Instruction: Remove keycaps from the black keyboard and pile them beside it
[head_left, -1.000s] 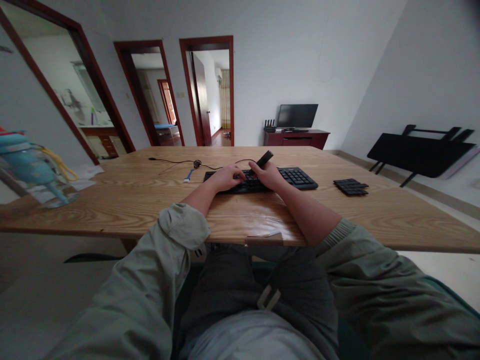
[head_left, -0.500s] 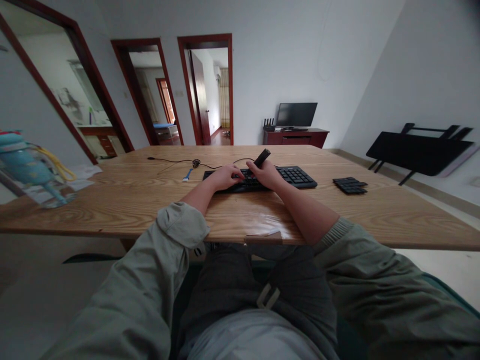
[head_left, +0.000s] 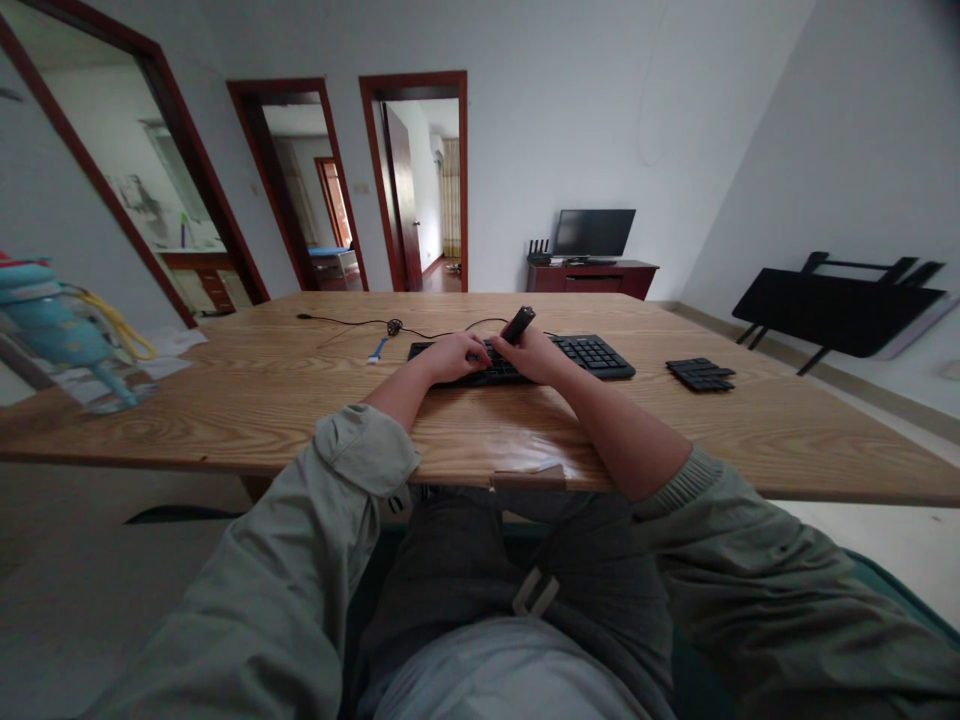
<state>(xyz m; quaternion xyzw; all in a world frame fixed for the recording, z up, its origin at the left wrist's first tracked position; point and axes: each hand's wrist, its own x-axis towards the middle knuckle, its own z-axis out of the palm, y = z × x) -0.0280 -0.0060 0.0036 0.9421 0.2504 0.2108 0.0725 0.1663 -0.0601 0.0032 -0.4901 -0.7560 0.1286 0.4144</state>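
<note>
A black keyboard (head_left: 596,355) lies on the wooden table in front of me, its middle covered by my hands. My right hand (head_left: 534,352) is wrapped round a thick black pen-shaped tool (head_left: 519,322), held at a slant with its round end up. The tool's lower end is hidden behind my fingers, close to the keys. Beside it, my left hand (head_left: 457,357) rests over the left part of the keyboard, fingers curled and close together. Whether those fingers hold something small, I cannot make out.
A small blue-and-white brush (head_left: 377,349) lies left of the keyboard, near a black cable (head_left: 345,321) with a knot. Flat black pieces (head_left: 700,374) lie on the right. At the table's left stand a light-blue bottle (head_left: 56,325) and papers (head_left: 176,345).
The black tool in my right hand has tipped slightly lower and to the left. My left fingers have curled in a little. The keyboard stays in place.
</note>
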